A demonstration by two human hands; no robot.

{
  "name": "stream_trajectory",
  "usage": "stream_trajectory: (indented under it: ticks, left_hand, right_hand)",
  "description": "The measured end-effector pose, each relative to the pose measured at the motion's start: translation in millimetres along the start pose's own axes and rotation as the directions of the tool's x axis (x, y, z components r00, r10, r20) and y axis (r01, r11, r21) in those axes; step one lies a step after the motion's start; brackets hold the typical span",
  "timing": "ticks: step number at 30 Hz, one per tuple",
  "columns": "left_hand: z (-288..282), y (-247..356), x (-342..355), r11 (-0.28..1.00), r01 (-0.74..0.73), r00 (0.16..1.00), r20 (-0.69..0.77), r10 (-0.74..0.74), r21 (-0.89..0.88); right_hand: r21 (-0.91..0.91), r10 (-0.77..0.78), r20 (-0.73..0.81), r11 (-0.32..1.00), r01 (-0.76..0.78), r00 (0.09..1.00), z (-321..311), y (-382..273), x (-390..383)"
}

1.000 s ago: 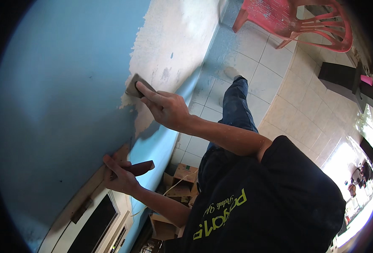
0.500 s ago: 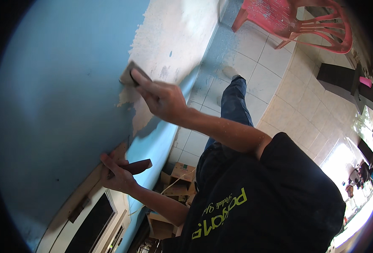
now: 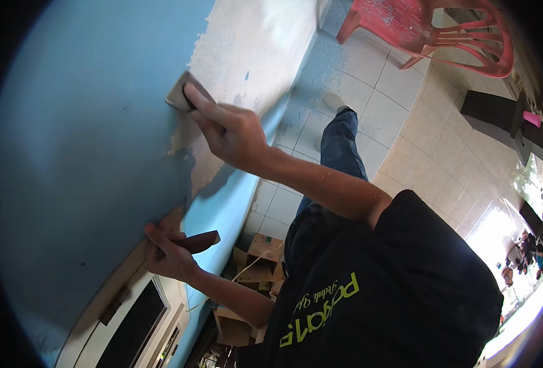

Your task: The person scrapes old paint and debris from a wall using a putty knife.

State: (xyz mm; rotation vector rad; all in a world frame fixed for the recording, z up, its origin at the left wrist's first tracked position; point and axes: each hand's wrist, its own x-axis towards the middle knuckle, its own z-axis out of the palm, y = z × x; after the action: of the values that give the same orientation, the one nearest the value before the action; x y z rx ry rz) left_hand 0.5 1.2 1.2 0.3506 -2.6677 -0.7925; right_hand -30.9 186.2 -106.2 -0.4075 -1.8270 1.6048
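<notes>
My right hand (image 3: 237, 135) grips a flat, broad scraper (image 3: 185, 92), index finger laid along it. The scraper's edge meets the blue wall (image 3: 99, 122) beside the ragged border of a pale, bare patch (image 3: 253, 61). Lower down, my left hand (image 3: 173, 257) is closed round a dark reddish-brown flat piece (image 3: 199, 242), whose exact kind I cannot make out. That hand is at the corner of a cream door frame (image 3: 121, 279), close to the wall; its fingers partly hide the piece.
A red plastic chair (image 3: 400, 27), speckled with pale flecks, stands on the dusty tiled floor (image 3: 369, 86). Cardboard boxes (image 3: 265, 246) and a pale cord (image 3: 256, 264) lie at the foot of the wall. A dark piece of furniture (image 3: 489, 116) is at the far right.
My right hand has moved a little up and left along the wall with the scraper, over the blue paint. My left hand has hardly moved.
</notes>
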Motion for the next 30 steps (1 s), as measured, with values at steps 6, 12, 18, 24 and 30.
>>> stream_trajectory:
  ticks: [6,12,18,24,30]
  left_hand:
    - [1,-2,0,0.999,0.022,1.000,-0.011,-0.022,0.036]
    - [2,-1,1,1.000,0.012,1.000,-0.012,-0.012,0.028]
    - [0,-2,1,1.000,-0.002,1.000,-0.010,0.002,0.030]
    - [0,-2,1,1.000,-0.007,1.000,0.002,0.007,0.019]
    - [1,-15,5,1.000,-0.026,0.999,-0.031,0.026,-0.001]
  right_hand:
    - [-0.018,-0.012,0.068,1.000,0.013,0.998,3,14,-33]
    - [0.043,0.137,0.092,0.989,-0.142,0.986,-1,7,-21]
    - [0.061,0.204,0.139,0.975,-0.213,0.969,-2,14,-18]
    - [0.217,0.399,0.133,0.882,-0.419,0.907,12,45,-52]
    - [0.376,0.712,0.113,0.615,-0.693,0.693,4,66,-31]
